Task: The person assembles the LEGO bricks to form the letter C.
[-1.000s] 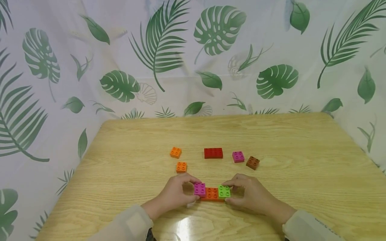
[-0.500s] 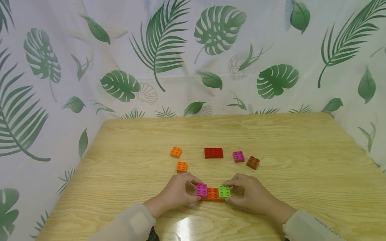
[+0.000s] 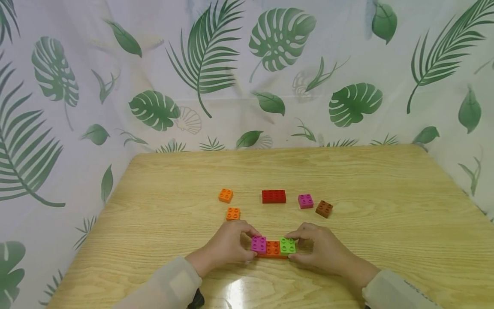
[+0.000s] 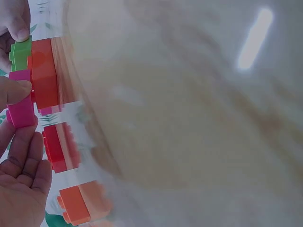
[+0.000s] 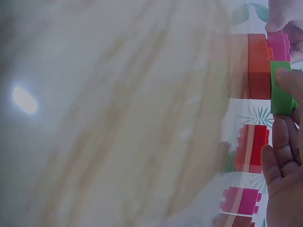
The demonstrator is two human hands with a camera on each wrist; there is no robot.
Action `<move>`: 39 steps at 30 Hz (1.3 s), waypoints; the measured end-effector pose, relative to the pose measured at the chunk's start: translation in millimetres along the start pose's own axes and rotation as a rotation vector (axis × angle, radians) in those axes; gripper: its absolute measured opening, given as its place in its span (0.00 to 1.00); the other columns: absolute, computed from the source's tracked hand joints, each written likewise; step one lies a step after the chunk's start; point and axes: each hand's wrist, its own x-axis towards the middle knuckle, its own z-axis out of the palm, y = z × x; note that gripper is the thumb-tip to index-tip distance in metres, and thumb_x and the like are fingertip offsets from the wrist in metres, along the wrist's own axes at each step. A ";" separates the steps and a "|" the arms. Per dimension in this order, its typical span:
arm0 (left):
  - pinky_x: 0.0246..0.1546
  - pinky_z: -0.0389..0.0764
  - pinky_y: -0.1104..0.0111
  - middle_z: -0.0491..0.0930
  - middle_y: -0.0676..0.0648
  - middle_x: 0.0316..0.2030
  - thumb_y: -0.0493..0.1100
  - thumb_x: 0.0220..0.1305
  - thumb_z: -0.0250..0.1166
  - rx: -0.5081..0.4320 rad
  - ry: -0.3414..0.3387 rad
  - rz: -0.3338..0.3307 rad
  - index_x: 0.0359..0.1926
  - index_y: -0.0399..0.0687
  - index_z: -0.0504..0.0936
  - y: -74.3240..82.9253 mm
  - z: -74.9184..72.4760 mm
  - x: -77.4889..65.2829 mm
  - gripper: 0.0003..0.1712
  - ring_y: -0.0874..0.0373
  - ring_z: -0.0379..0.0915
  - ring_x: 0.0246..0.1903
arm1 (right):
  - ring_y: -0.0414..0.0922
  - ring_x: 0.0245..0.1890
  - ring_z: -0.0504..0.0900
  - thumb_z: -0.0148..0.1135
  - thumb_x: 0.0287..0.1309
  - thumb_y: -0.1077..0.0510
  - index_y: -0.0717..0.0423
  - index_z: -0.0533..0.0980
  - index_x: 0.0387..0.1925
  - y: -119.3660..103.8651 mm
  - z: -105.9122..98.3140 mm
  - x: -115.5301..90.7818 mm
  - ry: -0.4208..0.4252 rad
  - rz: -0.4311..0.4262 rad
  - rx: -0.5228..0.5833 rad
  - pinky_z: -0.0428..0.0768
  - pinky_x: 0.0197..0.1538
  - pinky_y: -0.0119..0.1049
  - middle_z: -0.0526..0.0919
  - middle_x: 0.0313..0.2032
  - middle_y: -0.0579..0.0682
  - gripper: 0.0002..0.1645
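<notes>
Evidently clamped at both ends, low in the centre of the head view. Pinched between thumb and fingertips of the left hand (image 3: 225, 246): one magenta square plastic brick (image 3: 258, 245), over the left end of one long orange-red plastic brick (image 3: 272, 249) and jutting past it. Pinched likewise in the right hand (image 3: 324, 249): one lime-green square plastic brick (image 3: 287, 246), on the right end and overhanging there too. Cannot tell how firmly pressed down on the magenta side. Four orange-red studs showing in between.

As for edges, far one of the wood-grain tabletop (image 3: 173, 180) across mid-frame, well beyond every brick, against white cloth with printed green leaves (image 3: 227, 122). Side edges slanting to lower left and lower right, well apart from both hands. Broad bare wood to left and right for moving; tighter ahead of the left knuckles, with an orange brick just beyond.

By count, eight bricks: three together at the hands, five loose above them in the frame. Two orange square plastic bricks (image 3: 233, 213) left of centre, one red rectangular plastic brick (image 3: 274, 196) near centre, one loose magenta square brick (image 3: 305, 201) and one brown square plastic brick (image 3: 324, 209) right of centre.
</notes>
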 end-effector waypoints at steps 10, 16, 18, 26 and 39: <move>0.47 0.72 0.64 0.78 0.59 0.35 0.40 0.43 0.76 0.026 -0.003 -0.013 0.40 0.49 0.85 2.6 -2.1 0.5 0.19 0.61 0.73 0.41 | 0.35 0.35 0.76 0.73 0.49 0.49 0.48 0.82 0.47 0.0 -1.1 0.6 -0.004 -0.003 0.011 0.78 0.40 0.33 0.77 0.36 0.34 0.22; 0.48 0.73 0.65 0.78 0.58 0.36 0.40 0.43 0.76 -0.010 -0.004 -0.014 0.40 0.49 0.84 0.8 -0.3 1.1 0.19 0.61 0.73 0.41 | 0.36 0.35 0.76 0.73 0.49 0.50 0.48 0.82 0.47 -0.4 -3.0 0.7 -0.002 -0.007 0.012 0.79 0.40 0.33 0.77 0.37 0.35 0.22; 0.50 0.72 0.63 0.78 0.59 0.37 0.40 0.44 0.76 -0.031 -0.006 -0.013 0.41 0.50 0.84 -1.8 1.0 0.8 0.19 0.61 0.73 0.43 | 0.35 0.36 0.76 0.73 0.49 0.50 0.48 0.81 0.48 -0.6 -2.7 0.4 -0.008 0.000 0.011 0.79 0.40 0.33 0.77 0.37 0.35 0.22; 0.56 0.69 0.59 0.79 0.59 0.41 0.41 0.46 0.76 -0.075 -0.016 -0.006 0.44 0.52 0.82 -9.9 4.2 0.1 0.21 0.61 0.73 0.47 | 0.37 0.38 0.77 0.71 0.52 0.48 0.48 0.78 0.50 0.5 -0.2 -2.1 -0.008 -0.006 0.032 0.79 0.43 0.36 0.79 0.41 0.37 0.24; 0.56 0.68 0.59 0.79 0.61 0.43 0.43 0.46 0.77 -0.092 -0.026 -0.027 0.44 0.55 0.82 -10.4 2.7 -0.5 0.21 0.61 0.72 0.48 | 0.38 0.36 0.77 0.75 0.46 0.54 0.53 0.76 0.54 25.8 -14.5 -6.7 0.238 -0.004 -0.051 0.79 0.41 0.38 0.80 0.43 0.45 0.31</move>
